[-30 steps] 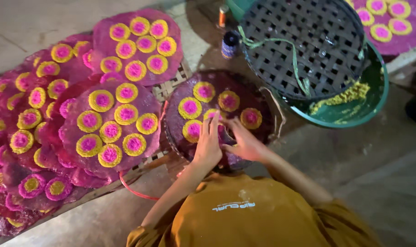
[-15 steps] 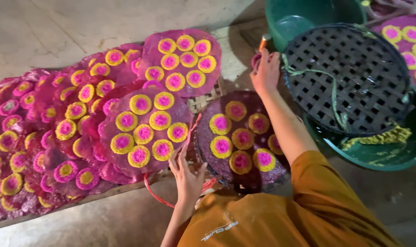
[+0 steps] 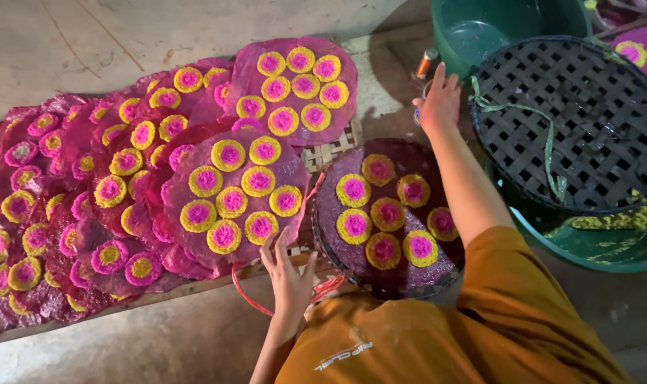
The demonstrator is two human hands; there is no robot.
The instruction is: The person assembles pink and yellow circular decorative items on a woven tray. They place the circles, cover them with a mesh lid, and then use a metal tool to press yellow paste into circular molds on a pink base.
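A round dark tray [image 3: 448, 274] in front of me carries a purple sheet topped with yellow-and-pink rosettes [image 3: 355, 226]. My left hand [image 3: 288, 274] lies with fingers spread at the near edge of the neighbouring purple sheet [image 3: 195, 242], beside a red cord loop [image 3: 249, 299]; it holds nothing. My right hand [image 3: 441, 99] reaches past the tray's far side and curls around a small jar [image 3: 418, 115], which it mostly hides. A small orange-capped bottle [image 3: 427, 64] stands just beyond the fingers.
Several overlapping purple sheets with rosettes [image 3: 295, 85] cover a woven mat [image 3: 330, 151] on the left. A black lattice basket lid [image 3: 572, 121] lies over a green basin [image 3: 608, 245] on the right. Another green tub [image 3: 494, 28] sits at the top.
Both hands left the tray's rosettes. My right hand reached out to the small jar by the tub, and my left hand dropped to the sheet's near edge.
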